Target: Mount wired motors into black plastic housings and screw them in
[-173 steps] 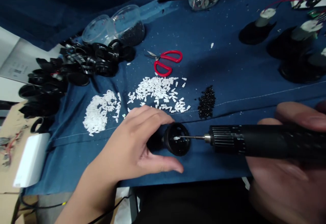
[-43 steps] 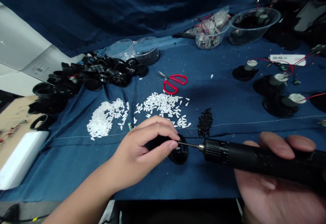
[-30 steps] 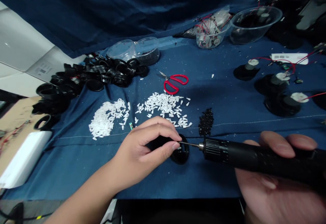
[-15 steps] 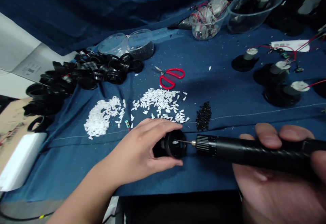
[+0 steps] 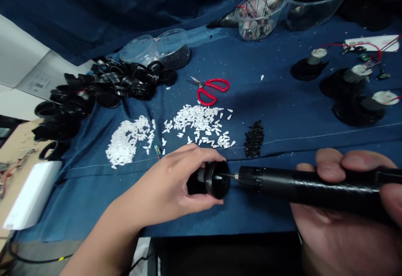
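My left hand (image 5: 171, 184) grips a small black round cup-shaped part (image 5: 215, 179), tipped on its side with its open face to the right. A white bit shows inside it. My right hand (image 5: 348, 209) is closed around a black electric screwdriver (image 5: 301, 186) held level. Its thin bit reaches into the open face of the part.
On the blue cloth (image 5: 282, 112) lie two heaps of small white pieces (image 5: 201, 123), a small pile of black screws (image 5: 254, 133) and red scissors (image 5: 210, 89). Black ring parts (image 5: 94, 89) pile at left, clear tubs (image 5: 163, 52) behind, wired black assemblies (image 5: 354, 87) at right.
My left hand let go of the screwdriver's tip, took the black part and tipped it onto its side. The bit moved into the part's open face.
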A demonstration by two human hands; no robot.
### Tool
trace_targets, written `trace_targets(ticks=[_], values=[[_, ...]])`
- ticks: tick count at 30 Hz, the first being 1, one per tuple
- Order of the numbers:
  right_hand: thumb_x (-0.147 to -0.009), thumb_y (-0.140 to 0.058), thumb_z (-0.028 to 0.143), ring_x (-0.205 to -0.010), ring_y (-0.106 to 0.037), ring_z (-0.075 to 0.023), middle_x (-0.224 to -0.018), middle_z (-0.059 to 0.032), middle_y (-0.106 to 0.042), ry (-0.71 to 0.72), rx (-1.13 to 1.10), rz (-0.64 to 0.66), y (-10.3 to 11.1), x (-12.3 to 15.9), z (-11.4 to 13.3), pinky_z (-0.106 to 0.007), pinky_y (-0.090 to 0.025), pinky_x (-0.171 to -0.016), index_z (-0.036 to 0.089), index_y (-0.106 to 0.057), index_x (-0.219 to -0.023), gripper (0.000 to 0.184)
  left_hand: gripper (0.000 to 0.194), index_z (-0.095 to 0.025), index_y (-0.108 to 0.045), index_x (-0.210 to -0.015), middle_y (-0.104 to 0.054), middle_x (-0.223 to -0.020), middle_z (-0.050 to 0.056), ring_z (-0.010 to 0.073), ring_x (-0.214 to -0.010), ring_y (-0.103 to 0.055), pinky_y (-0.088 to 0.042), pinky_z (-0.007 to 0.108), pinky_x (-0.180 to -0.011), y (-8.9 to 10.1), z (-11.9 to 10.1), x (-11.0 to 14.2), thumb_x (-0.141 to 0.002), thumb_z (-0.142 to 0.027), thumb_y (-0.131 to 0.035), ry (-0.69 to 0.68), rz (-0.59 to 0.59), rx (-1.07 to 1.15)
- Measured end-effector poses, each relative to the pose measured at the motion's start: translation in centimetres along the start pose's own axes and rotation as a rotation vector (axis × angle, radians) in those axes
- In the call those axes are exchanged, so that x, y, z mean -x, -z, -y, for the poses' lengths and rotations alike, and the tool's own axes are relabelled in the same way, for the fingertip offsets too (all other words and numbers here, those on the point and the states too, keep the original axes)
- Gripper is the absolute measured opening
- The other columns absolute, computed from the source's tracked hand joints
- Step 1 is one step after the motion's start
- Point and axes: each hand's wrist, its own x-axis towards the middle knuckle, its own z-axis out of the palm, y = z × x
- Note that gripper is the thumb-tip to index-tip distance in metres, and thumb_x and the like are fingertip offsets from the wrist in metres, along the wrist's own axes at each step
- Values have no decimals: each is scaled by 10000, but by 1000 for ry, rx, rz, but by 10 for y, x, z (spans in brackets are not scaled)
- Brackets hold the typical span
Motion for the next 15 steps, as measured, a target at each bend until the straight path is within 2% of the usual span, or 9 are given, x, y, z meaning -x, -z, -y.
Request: trace_targets(ticks=[3,5,8,15], values=[[-1071,-373,472,-924,-620,-270,-888,-85,-550,16,26,25,1,-1,-1,-439,-596,-833,391,-729,-1028,367,567,-281,-587,-1402,-703,-1211,30,186,-1061,-642,-559,296,-836,1,-1,-1,-906,-407,-831,-25,5,-3],[-1077,-370,460,-930,-620,-270,-880,-84,-553,16,35,31,2,-1,-2,-432,-591,-840,389,-731,-1028,372,574,-269,-598,-1414,-714,-1232,39,187,-1082,-647,-559,306,-883,2,-1,-2,-907,-387,-837,-61,8,5],[-1082,-395,447,-918,-610,-266,-851,-80,-543,41,25,37,2,0,0,-403,-583,-797,377,-729,-981,355,602,-272,-606,-1440,-729,-1289,43,189,-1121,-649,-552,327,-964,2,0,-3,-898,-356,-855,-111,7,17],[-1081,-470,488,-809,-588,-259,-840,-70,-528,123,26,101,3,-4,-3,-399,-563,-683,361,-713,-944,306,675,-277,-595,-1493,-732,-1333,54,191,-1075,-630,-564,329,-933,0,4,-1,-881,-339,-874,-153,-5,30]])
